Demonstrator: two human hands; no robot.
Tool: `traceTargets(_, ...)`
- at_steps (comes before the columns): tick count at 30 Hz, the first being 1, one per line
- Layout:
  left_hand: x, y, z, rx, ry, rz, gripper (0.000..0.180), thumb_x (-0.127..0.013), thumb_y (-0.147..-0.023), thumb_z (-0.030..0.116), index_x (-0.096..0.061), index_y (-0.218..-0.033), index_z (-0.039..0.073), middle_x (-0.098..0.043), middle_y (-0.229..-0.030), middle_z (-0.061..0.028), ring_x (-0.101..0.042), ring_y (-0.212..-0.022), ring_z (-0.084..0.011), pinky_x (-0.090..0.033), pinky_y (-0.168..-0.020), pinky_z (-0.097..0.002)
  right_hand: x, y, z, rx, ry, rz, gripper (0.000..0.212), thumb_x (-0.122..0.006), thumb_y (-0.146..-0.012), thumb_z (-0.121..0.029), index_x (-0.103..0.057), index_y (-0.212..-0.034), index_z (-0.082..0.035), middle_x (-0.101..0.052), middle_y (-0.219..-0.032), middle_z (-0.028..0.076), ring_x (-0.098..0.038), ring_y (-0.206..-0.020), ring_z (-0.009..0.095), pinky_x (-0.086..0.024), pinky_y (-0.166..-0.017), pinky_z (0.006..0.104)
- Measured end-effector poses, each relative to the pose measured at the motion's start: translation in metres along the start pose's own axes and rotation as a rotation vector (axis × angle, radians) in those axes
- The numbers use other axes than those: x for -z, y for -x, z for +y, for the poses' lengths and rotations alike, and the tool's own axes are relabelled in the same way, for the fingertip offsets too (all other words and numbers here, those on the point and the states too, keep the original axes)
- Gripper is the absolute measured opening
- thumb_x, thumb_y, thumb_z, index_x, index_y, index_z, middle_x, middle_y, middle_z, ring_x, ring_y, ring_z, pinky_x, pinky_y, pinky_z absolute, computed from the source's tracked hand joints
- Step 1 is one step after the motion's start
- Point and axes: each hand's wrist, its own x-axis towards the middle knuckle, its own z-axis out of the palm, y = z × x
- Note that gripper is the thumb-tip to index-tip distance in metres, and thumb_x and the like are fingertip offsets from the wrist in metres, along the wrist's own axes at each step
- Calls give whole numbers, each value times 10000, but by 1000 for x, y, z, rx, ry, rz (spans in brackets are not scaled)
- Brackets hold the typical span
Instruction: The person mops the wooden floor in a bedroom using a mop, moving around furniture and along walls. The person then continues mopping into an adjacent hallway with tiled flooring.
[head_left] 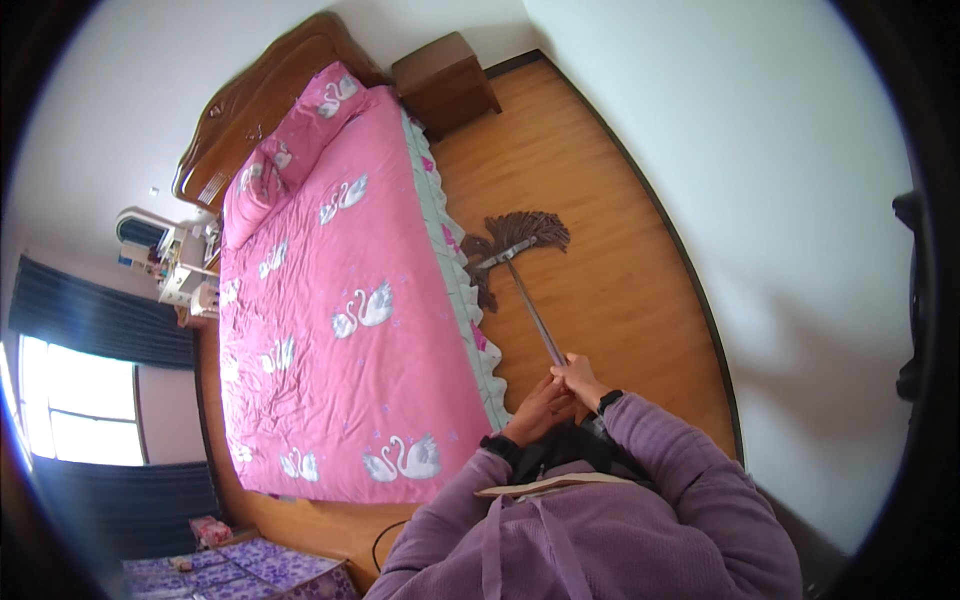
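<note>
A string mop (536, 315) slants away from me, its metal handle running up to a head of brown strands (540, 228) spread on the wooden floor beside the bed. My right hand (580, 378) is closed round the handle. Close beside it and slightly nearer to me, my left hand (541, 408) is also closed at the handle; part of its grip is hidden. The strands on the left touch or lie just beneath the pale ruffled bed skirt (455, 235); which one I cannot tell.
A bed with a pink swan-print quilt (300, 370) fills the left. Beyond the mop stands a brown nightstand (440, 80). The white wall (800, 250) with its dark baseboard (690, 265) bounds the wooden floor (630, 300) on the right. A purple-patterned surface (240, 570) is at lower left.
</note>
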Motion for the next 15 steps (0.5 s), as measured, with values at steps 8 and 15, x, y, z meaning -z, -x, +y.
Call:
traceTargets(8, 73, -45, 102, 23, 173, 64, 413, -462, -930, 332, -388, -1265, 101, -461, -1265, -69, -452, -1139, -190, -383, -938, -340, -70, -131, -106, -157, -311, -1, 104, -563, -786, -29, -502, -870, -22, -502, -578, 43, -474, -423, 121, -374, -336, 250)
traceTargets(15, 163, -107, 245, 20, 184, 222, 409, -467, -928, 302, -395, -1261, 76, -497, -1216, -86, -485, -1095, -211, -395, -947, -352, -132, -271, -207, -149, -421, 11, 71, -563, -819, -71, -494, -808, -56, -497, -589, 32, -461, -422, 103, -374, -340, 239)
